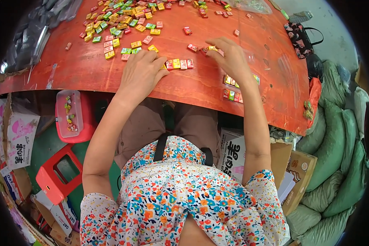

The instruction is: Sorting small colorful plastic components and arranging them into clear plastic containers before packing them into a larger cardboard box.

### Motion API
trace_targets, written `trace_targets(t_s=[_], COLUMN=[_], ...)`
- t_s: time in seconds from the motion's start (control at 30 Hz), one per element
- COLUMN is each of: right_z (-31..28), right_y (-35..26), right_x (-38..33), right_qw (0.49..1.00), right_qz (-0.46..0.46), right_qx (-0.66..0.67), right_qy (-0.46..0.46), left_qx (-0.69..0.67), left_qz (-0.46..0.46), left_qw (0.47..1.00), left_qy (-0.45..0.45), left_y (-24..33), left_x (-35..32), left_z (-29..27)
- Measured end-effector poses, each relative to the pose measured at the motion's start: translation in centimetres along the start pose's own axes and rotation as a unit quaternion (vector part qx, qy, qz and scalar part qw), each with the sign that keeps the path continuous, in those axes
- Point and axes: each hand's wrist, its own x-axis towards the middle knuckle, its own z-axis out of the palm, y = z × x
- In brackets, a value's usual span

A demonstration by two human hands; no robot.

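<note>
Head view: left hand [141,74] lies curled against a short row of small bright wrapped candy squares [178,64], right hand [229,57] pinches one — light, slick stuff, probably best nipped by the edges.

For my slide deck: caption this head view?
Both hands line up small wrapped candies on a red board.

Candy row [178,64] between hands, on table [90,74]

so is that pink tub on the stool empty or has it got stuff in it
Not empty. The pink tub holds a few small coloured pieces lying loose on its bottom, most of it bare. It sits on a red stool.
</note>
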Motion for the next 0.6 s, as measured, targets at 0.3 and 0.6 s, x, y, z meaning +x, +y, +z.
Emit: trace_targets(t_s=[0.3, 0.6], right_z=[2.0, -0.9], right_y=[-2.9, 0.5], right_x=[-0.6, 2.0], right_qw=[0.990, 0.996], right_qz=[-0.107, -0.044], right_qx=[-0.067, -0.026], right_qy=[-0.067, 0.078], left_qx=[0.006, -0.017], left_qz=[-0.012, -0.010], left_qw=[1.000, 1.000], left_qy=[-0.021, -0.005], left_y=[0.0, 0.4], left_x=[-0.1, -0.4], left_z=[0.1, -0.6])
